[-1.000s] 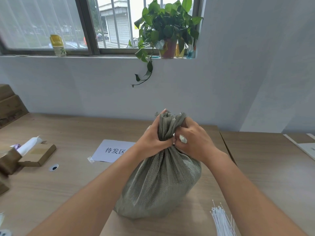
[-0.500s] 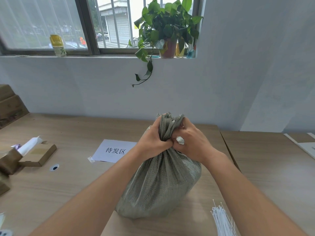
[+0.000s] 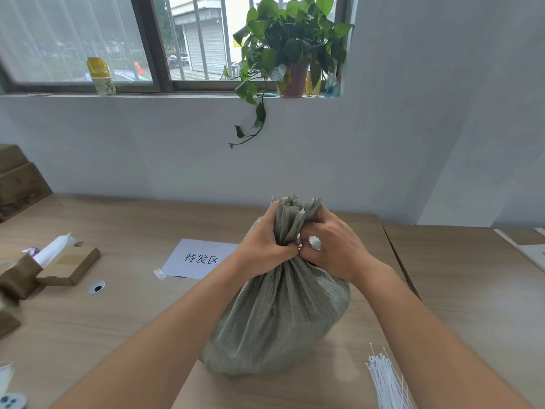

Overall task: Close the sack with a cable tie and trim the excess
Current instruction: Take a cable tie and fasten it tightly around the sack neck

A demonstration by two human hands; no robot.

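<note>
A grey-green woven sack (image 3: pixel 280 317) stands upright and full on the wooden table (image 3: pixel 141 314). Its mouth is gathered into a bunched neck that sticks up between my hands. My left hand (image 3: pixel 265 246) squeezes the neck from the left and my right hand (image 3: pixel 333 249) squeezes it from the right, knuckles touching in front. A bundle of white cable ties (image 3: pixel 389 382) lies on the table at the lower right, away from both hands. I see no tie around the neck and no cutting tool.
A white paper label with printed characters (image 3: pixel 197 258) lies behind the sack on the left. Cardboard boxes (image 3: pixel 67 264) and small items sit at the far left. A seam between two tables (image 3: pixel 401 267) runs to the right. A potted plant (image 3: pixel 292 51) stands on the windowsill.
Both hands have slid slightly lower and tighter on the sack's neck, pinching it closer together. The sack itself has stayed in place.
</note>
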